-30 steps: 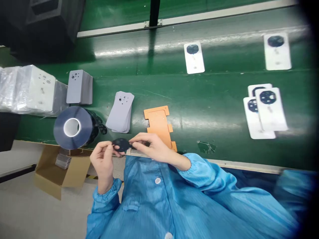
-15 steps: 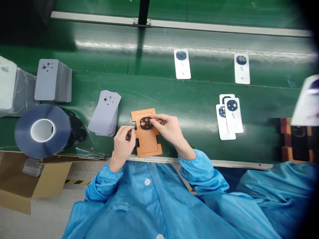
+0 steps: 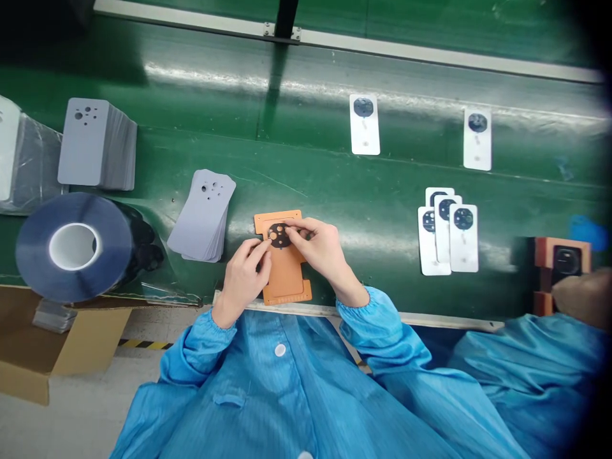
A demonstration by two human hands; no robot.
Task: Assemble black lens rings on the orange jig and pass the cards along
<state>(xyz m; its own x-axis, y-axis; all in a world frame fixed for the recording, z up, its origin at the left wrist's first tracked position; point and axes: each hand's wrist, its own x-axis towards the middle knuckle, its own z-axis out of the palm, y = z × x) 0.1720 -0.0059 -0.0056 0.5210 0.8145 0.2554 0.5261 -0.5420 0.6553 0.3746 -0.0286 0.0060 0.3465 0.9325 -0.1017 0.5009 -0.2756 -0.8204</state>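
Observation:
An orange fixture plate (image 3: 285, 278) with notched sides lies on the green bench in front of me. Near its top is a thin black round piece with several holes (image 3: 279, 242). My right hand (image 3: 321, 247) pinches that piece at its right edge, thumb and index finger together. From the left, my left hand (image 3: 245, 273) has its thumb and index finger closed at the left edge of the same piece. The fingertips partly cover the piece's rim. A fanned stack of grey phone-shaped sheets (image 3: 199, 220) lies left of my left hand.
At left stand a roll of bluish film (image 3: 36, 245) and a taller stack of grey sheets (image 3: 82, 153). White cards with dark discs (image 3: 463, 245) overlap at right; two more lie behind. A co-worker's hand (image 3: 581, 296) is by another orange fixture (image 3: 542, 255).
My left hand has moved right and up to the black piece's edge. At right, another white card has joined the overlapping group, and the co-worker's hand has come to the other fixture.

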